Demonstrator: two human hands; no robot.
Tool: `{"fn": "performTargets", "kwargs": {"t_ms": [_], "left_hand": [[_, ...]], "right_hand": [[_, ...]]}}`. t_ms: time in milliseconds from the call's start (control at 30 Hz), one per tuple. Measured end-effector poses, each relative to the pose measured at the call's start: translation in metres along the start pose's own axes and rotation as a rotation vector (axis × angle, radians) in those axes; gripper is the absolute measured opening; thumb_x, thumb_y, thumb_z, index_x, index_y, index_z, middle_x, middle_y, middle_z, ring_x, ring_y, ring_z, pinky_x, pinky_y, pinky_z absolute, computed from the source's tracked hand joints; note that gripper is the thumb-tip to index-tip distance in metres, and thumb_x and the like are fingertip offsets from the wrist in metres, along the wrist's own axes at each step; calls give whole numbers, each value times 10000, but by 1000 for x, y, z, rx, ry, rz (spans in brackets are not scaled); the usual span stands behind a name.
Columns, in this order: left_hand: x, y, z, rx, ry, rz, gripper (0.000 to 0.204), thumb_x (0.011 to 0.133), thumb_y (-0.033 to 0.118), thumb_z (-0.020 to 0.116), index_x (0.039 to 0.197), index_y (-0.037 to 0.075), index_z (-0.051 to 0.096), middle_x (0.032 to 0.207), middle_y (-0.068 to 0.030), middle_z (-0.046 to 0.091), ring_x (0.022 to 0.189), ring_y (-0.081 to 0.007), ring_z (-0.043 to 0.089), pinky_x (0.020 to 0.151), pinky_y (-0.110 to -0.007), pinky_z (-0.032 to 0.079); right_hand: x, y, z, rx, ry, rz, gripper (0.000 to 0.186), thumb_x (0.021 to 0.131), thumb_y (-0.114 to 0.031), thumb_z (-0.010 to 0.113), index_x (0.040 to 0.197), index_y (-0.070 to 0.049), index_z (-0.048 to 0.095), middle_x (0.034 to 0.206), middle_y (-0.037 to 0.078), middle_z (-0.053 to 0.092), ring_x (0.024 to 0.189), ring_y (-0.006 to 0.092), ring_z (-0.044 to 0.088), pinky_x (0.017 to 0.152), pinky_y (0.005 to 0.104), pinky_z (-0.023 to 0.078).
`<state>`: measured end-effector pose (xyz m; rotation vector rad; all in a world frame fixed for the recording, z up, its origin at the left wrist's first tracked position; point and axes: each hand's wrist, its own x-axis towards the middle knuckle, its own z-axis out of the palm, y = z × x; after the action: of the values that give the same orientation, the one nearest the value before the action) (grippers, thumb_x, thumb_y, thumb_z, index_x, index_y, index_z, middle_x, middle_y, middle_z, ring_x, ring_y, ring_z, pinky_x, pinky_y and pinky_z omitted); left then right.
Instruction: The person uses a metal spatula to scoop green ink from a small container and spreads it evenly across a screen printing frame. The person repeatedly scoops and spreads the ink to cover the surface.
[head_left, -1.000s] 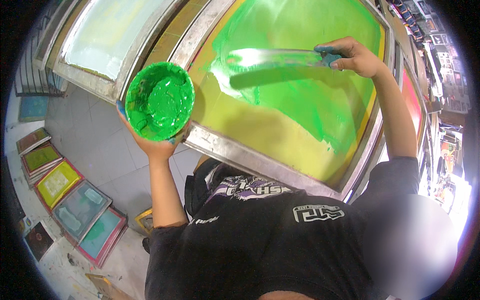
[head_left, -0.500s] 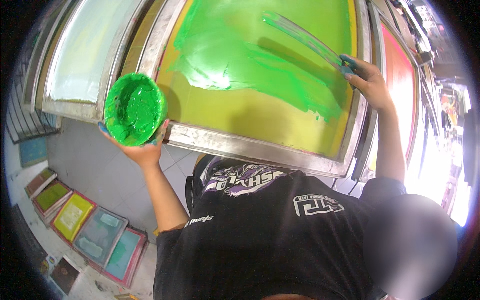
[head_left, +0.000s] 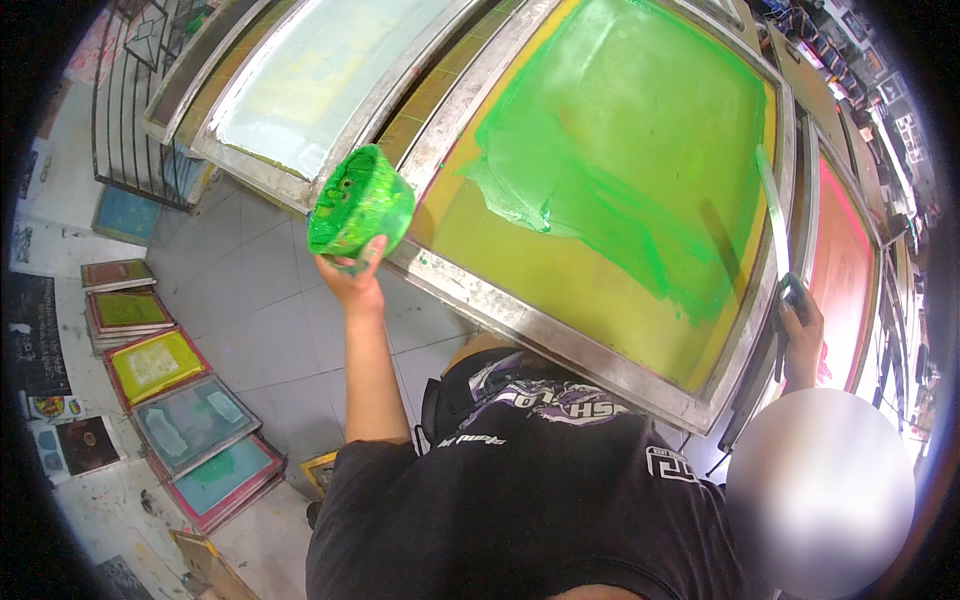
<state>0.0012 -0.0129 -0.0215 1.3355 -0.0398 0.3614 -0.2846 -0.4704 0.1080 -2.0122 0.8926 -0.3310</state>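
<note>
My left hand (head_left: 358, 283) grips a green, ink-smeared tub (head_left: 388, 205) from below, by the near left corner of a large screen-printing frame (head_left: 560, 328). The tub is tilted to the left, with thick green ink (head_left: 345, 200) inside. Wet green ink (head_left: 640, 190) covers much of the yellow mesh, its lower edge uneven, while the near strip of mesh (head_left: 590, 320) stays yellow. In my right hand (head_left: 803, 335), whose fingers are wrapped round its lower end, a long narrow ink spatula (head_left: 772, 210) points away along the frame's right side.
To the left lies another framed screen with a pale white surface (head_left: 310, 85); a pink one (head_left: 838, 270) is at the right. Several small coloured screens (head_left: 155, 365) lie in a row on the tiled floor (head_left: 260, 270). A dark metal rack (head_left: 140, 120) stands far left.
The spatula has swung from over the inked mesh to the frame's right edge. My left hand has tipped the tub toward the left. The whole view has shifted and turned.
</note>
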Motion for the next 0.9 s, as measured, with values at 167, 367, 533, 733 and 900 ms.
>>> {"fn": "performTargets", "kwargs": {"t_ms": [167, 367, 533, 733, 900], "left_hand": [[5, 2, -30, -381, -58, 31, 481, 778, 224, 633, 1211, 69, 493, 1171, -61, 561, 1060, -229, 527, 881, -369, 398], [-16, 37, -43, -376, 20, 75, 534, 776, 320, 618, 1241, 94, 484, 1223, -70, 542, 1122, -289, 490, 905, -413, 352], [-51, 54, -15, -444, -151, 61, 572, 770, 340, 624, 1266, 101, 469, 1243, -62, 532, 1147, -287, 469, 952, -424, 329], [-93, 52, 45, -712, -398, -134, 603, 753, 359, 634, 1284, 129, 463, 1277, -41, 508, 1195, -271, 438, 1023, -445, 283], [-121, 45, 76, -749, -505, -264, 582, 671, 233, 703, 1216, 122, 530, 1218, -24, 548, 1134, -212, 495, 1030, -387, 303]], "right_hand": [[4, 36, -7, 108, 6, -82, 502, 812, -119, 564, 1282, 30, 467, 1262, 132, 517, 1154, 207, 475, 961, 301, 357], [1, 20, 5, 203, -40, -65, 500, 801, -122, 573, 1264, 41, 476, 1136, 106, 564, 973, 178, 533, 807, 274, 420], [6, -39, 49, 341, -316, -57, 451, 807, -133, 585, 1219, 22, 488, 920, 51, 563, 694, 110, 510, 586, 220, 406], [-7, -87, 105, 457, -662, 73, 299, 848, -155, 571, 1097, -16, 482, 908, 57, 557, 656, 117, 535, 452, 245, 461], [-44, -88, 113, 689, -643, 218, 267, 857, -141, 567, 1069, -1, 482, 951, 113, 577, 727, 190, 598, 506, 347, 555]]}}
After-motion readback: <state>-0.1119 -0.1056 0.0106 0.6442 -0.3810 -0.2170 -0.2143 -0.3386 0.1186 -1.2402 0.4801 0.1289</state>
